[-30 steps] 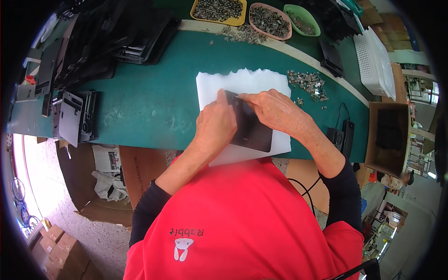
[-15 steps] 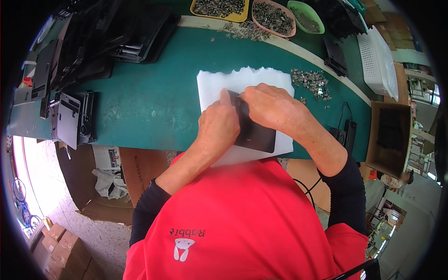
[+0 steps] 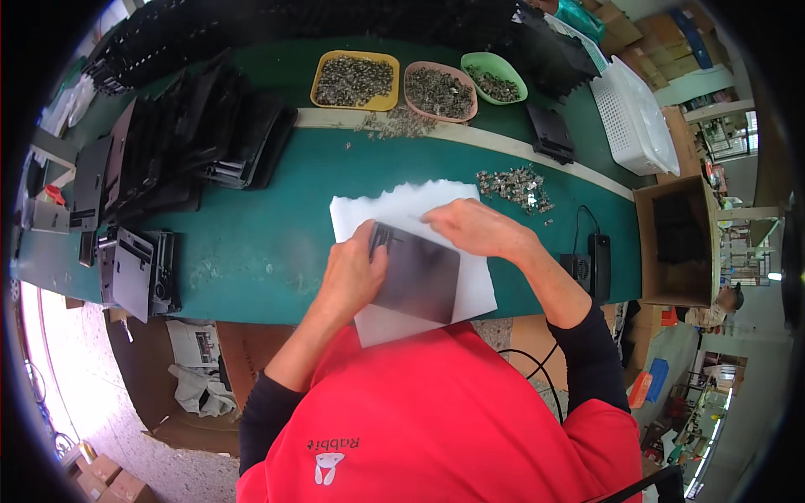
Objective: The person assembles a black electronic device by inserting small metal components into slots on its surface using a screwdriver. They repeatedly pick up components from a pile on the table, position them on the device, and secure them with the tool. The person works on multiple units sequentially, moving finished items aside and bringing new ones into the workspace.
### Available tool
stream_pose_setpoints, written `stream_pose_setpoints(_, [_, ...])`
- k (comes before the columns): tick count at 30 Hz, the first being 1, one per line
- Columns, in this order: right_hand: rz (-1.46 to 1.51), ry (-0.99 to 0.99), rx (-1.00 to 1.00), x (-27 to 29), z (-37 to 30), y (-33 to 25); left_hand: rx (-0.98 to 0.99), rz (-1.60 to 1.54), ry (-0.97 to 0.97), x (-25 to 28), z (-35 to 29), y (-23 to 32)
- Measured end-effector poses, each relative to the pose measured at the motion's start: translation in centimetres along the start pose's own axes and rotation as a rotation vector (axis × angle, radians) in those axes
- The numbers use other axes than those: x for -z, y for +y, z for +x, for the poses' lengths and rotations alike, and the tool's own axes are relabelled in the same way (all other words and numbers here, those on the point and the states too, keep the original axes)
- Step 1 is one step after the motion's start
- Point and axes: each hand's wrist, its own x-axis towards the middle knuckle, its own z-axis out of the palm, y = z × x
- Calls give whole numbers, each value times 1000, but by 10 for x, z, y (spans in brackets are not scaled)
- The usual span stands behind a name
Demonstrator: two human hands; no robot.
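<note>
A flat, dark rectangular panel (image 3: 419,277) lies tilted over a white foam sheet (image 3: 390,201) in front of me. My left hand (image 3: 348,272) is closed on the panel's left edge, thumb on its upper face near a slotted corner. Above the panel's far edge, apart from it, is my right hand (image 3: 478,228). Its fingers are drawn together in a pinch, and whatever is between them is too small to make out. Beyond that hand, a loose pile of small metal clips (image 3: 516,186) sits on the green table (image 3: 243,243).
Yellow (image 3: 356,106), pink (image 3: 436,119) and green (image 3: 503,100) trays of small metal parts stand at the back. Black panels are stacked at left (image 3: 193,142). A power adapter (image 3: 599,268), a white basket (image 3: 641,138) and a cardboard box (image 3: 646,243) are at right.
My right hand has come off the panel and moved beyond its far edge. More of the panel shows, with my left hand still on it. The view has tilted upward.
</note>
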Motion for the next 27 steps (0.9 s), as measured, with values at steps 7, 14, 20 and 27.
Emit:
stream_pose_setpoints(7, [248, 472, -109, 0, 27, 44, -401, 305, -396, 31, 54, 22])
stream_pose_setpoints(14, [328, 598, -177, -10, 80, 44, -165, 352, 209, 20, 98, -2])
stream_pose_setpoints(20, [347, 510, -277, -15, 78, 35, -138, 474, 310, 21, 139, -26])
stream_pose_setpoints(27, [563, 617, -185, -19, 78, 16, -198, 47, 343, 23, 124, 2])
